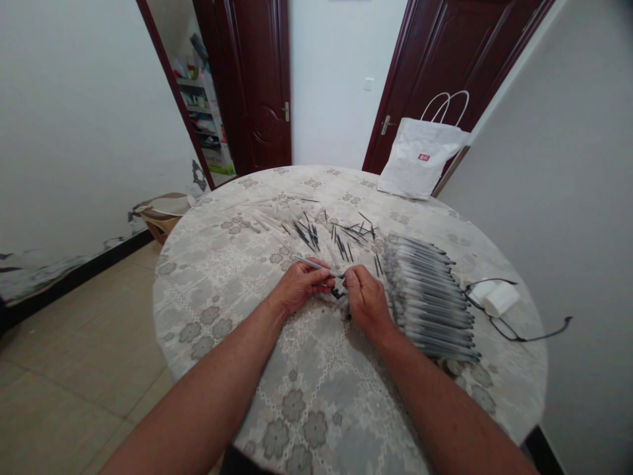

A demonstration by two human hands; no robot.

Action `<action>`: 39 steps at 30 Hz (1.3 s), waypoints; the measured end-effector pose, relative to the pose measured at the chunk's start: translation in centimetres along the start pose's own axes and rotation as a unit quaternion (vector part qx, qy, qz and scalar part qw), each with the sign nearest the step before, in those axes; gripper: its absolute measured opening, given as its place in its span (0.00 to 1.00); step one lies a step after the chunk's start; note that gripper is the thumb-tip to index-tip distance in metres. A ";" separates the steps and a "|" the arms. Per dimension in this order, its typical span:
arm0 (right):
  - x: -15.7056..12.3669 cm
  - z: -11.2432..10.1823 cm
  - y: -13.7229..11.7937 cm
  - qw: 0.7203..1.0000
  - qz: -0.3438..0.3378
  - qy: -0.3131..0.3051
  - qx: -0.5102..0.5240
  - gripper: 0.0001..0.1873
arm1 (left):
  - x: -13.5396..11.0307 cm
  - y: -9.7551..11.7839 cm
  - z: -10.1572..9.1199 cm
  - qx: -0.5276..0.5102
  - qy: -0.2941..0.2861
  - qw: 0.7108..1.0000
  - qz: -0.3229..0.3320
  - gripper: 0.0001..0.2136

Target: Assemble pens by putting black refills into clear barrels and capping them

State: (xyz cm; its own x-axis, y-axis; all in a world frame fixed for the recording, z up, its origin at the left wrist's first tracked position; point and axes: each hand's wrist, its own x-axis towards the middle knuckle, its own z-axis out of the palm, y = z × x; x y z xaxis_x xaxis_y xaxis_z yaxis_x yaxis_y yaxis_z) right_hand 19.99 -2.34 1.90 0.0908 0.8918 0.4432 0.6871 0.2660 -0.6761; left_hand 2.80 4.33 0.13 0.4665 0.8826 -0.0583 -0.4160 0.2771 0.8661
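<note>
Between the thumb and fingers of my left hand (302,285) is a slim grey pen barrel (312,262), slanting down to the right. My right hand (364,295) is closed in a pinch at the barrel's right end; what its fingertips hold is too small to make out. Small black pieces (337,293) lie on the table just beneath my hands. Beyond them are scattered thin black sticks (341,245), and farther left, loose translucent tubes (267,221). Right of my right hand, many grey pens (430,297) lie side by side in a thick stack.
The round table has a flowered lace-pattern cloth (198,290). Black-framed glasses (514,338) and a white folded packet (497,298) lie near its right edge. A white paper bag (420,158) stands at the back right. A stool (165,208) is beyond the left edge.
</note>
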 end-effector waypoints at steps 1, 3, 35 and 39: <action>0.0 -0.1 -0.1 1.000 -0.003 0.009 0.008 0.13 | 0.0 0.0 0.0 -0.002 0.002 1.000 0.001 0.14; 0.0 -0.2 -0.2 1.000 -0.016 0.012 0.013 0.11 | 0.0 0.0 -0.1 -0.005 0.002 1.000 0.002 0.14; -0.2 0.4 -0.1 0.999 -0.028 -0.021 -0.022 0.16 | -0.3 0.1 0.3 0.029 0.015 0.999 0.010 0.16; -0.2 0.2 -0.2 0.999 -0.046 -0.021 -0.022 0.12 | -0.6 0.3 0.5 0.069 0.029 0.997 0.029 0.16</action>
State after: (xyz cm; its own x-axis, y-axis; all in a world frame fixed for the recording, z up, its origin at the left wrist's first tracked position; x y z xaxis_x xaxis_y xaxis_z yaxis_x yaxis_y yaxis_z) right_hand 19.69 -2.50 1.82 -0.0036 0.8796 0.4757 0.7217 0.3315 -0.6076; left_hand 2.75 3.75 0.70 0.3983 0.9167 -0.0316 -0.3266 0.1740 0.9290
